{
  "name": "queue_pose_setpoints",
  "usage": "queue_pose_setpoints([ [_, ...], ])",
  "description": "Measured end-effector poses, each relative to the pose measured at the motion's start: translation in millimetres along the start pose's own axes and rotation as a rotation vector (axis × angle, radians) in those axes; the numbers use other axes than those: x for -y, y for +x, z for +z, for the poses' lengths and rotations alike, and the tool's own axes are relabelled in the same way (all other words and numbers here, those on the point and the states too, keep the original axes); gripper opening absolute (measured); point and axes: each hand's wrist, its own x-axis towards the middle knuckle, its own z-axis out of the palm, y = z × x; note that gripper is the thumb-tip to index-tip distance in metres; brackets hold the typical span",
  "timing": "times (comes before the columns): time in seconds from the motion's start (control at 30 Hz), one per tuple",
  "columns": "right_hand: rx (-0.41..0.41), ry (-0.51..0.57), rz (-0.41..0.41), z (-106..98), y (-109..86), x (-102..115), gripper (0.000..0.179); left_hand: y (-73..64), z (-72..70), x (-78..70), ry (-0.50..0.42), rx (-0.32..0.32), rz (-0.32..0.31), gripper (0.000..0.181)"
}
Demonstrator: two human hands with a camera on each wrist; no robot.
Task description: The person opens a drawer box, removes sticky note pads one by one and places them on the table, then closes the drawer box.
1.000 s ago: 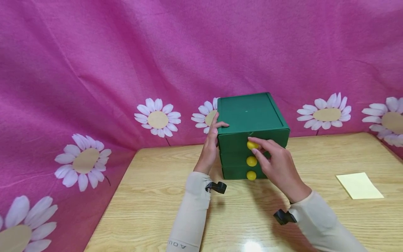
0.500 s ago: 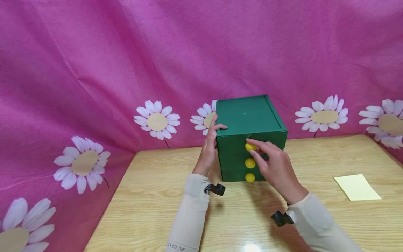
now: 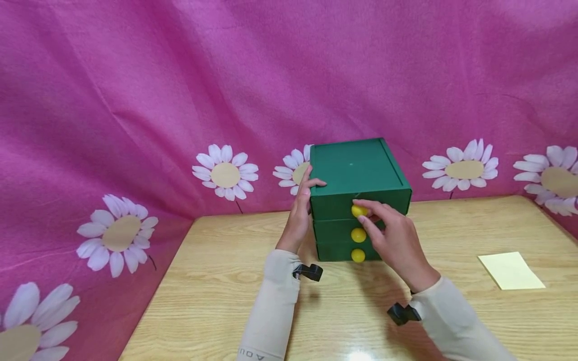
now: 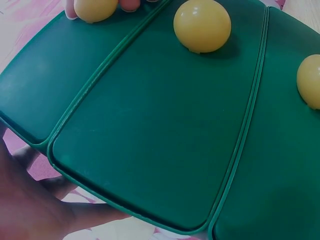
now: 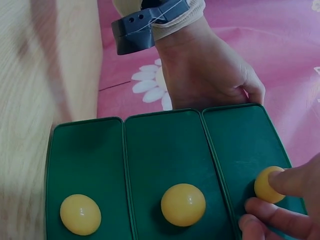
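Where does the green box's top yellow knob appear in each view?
Head: top knob right of centre, slightly below mid-height, pinched by the right hand.
Left wrist: top knob at the upper edge, left of centre, partly cropped.
Right wrist: top knob at lower right.
Shared landmark: the middle knob, its neighbour throughout.

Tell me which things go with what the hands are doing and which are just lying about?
Part of the job:
green drawer box, with the left hand against its side
top yellow knob, pinched by the right hand

Probably just there:
pale yellow paper, untouched on the table
pink flowered cloth, behind the box
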Motion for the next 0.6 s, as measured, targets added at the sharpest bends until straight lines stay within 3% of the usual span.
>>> queue_pose_setpoints([
  [0.13,-0.003,0.006,0.006,0,-0.7,-1,0.04,3.6,-0.3,17.4,0.009,-0.017,0.01,0.044],
  [0.23,-0.008,0.006,0.014,0,-0.7,-2,0.04,3.6,0.0,14.3,0.004,-0.013,-0.001,0.044],
  [0.43,-0.004,0.018,0.05,-4,-2.1,-3,0.037,-1.4,1.9,-10.2,-0.005,0.009,-0.014,0.043],
  [0.6,0.005,0.015,0.049,-7,-4.1,-5,0.036,-3.7,1.0,-12.5,0.016,0.009,-0.021,0.043],
])
